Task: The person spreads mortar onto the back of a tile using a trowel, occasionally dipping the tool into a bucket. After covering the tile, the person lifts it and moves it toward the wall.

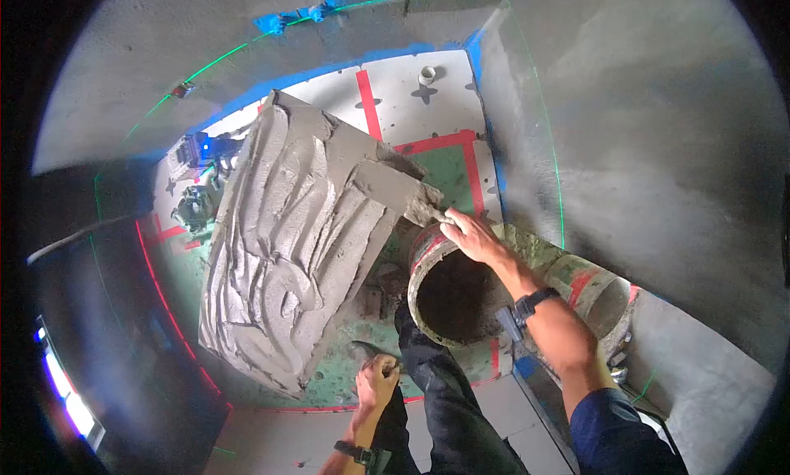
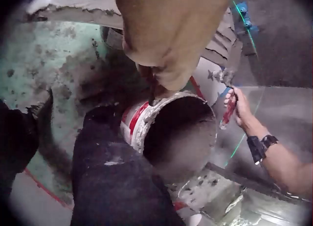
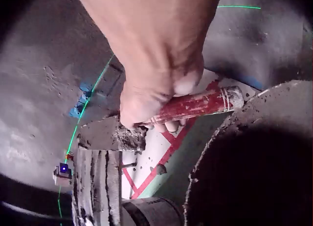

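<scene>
A large tile (image 1: 288, 253) coated in ridged grey mortar stands tilted over the green floor. My right hand (image 1: 473, 232) grips a red-handled trowel (image 3: 195, 105); its mortar-caked blade (image 1: 395, 191) lies against the tile's upper right edge. Just below that hand stands a mortar bucket (image 1: 428, 253) with a dark inside, also seen as bucket (image 2: 176, 133). My left hand (image 1: 377, 380) is low by my dark-trousered leg (image 1: 436, 384), right of the tile's bottom corner. Its fingers (image 2: 168, 74) are curled, and a thin dark object (image 2: 151, 91) pokes out beneath them; I cannot make out what it is.
A second bucket (image 1: 601, 294) lies at the right against a grey rendered wall (image 1: 658, 162). A laser level (image 1: 193, 150) with a blue light sits at the back left, throwing green lines across the walls. White floor tiles with red tape and a white pipe fitting (image 1: 426, 74) lie beyond.
</scene>
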{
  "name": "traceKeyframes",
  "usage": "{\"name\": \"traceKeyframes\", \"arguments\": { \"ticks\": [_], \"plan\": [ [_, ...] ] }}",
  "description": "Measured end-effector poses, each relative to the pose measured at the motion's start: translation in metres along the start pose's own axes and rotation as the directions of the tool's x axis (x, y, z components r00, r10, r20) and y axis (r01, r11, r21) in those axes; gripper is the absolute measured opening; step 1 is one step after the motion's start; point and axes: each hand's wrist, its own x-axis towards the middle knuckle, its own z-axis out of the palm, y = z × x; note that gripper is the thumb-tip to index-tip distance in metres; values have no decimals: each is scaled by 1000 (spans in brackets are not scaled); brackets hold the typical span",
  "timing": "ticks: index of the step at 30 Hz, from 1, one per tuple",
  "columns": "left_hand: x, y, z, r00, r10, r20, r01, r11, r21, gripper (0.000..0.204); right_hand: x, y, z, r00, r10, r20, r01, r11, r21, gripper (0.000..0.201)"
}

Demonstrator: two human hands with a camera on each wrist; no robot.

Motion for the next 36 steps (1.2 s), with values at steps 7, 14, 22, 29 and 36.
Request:
{"name": "traceKeyframes", "arguments": {
  "ticks": [7,14,22,29,36],
  "plan": [
    [6,4,0,998,-55,21,55,998,-12,19,-14,39,-50,995,61,77,-51,991,-127,55],
    [29,28,-21,998,15,-66,-16,1000,-13,20,-49,8,-121,991,133,24,-122,958,-261,35],
    [13,14,-18,996,-45,-71,40,997,-70,22,43,2,-107,1000,-19,-23,13,978,-209,33],
    [7,-1,-14,985,-171,2,170,984,-53,22,20,-20,-82,989,-77,129,88,992,-86,34],
    [10,14,-14,993,-113,-35,109,990,-89,21,35,-20,-75,817,-16,576,408,723,-558,21]
  ]
}}
